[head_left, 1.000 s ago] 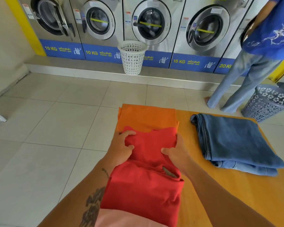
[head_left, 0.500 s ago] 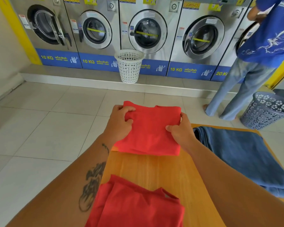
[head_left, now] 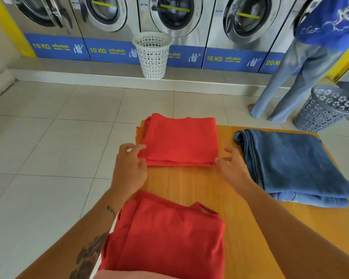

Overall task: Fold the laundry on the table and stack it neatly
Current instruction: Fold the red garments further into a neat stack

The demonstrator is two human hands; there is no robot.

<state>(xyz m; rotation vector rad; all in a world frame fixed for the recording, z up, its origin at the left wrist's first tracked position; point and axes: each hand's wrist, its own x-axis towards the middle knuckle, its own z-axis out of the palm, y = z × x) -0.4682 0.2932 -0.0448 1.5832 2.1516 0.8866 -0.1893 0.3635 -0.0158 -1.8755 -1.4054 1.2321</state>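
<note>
Red folded shirt (head_left: 180,139) now sits at the table's (head_left: 189,186) far-left corner, on top of an orange folded piece (head_left: 139,132) that only peeks out at its left edge. Half a second ago both hands were carrying it in the air; now it's down. Left hand (head_left: 129,170): fingers loosened, thumb and fingertips just touching the shirt's near-left corner, not gripping. Right hand (head_left: 233,169): fingers spread and let go, just beside the near-right corner, apart from the fabric. So that item reads as placed, the stack is two deep, and the edges look fairly square.

Still to do, by my read: second red garment (head_left: 165,238) at the near edge, only loosely folded, with a pink piece (head_left: 129,274) showing under it at the frame bottom. Folded jeans (head_left: 296,164) lie along the right side, near the right hand but not touching it.

Containers: white laundry basket (head_left: 152,55) stands on the floor step against the washers (head_left: 175,17); grey basket (head_left: 328,107) stands past the table's far-right corner beside a standing person (head_left: 310,57). What's inside either basket isn't visible from here.
</note>
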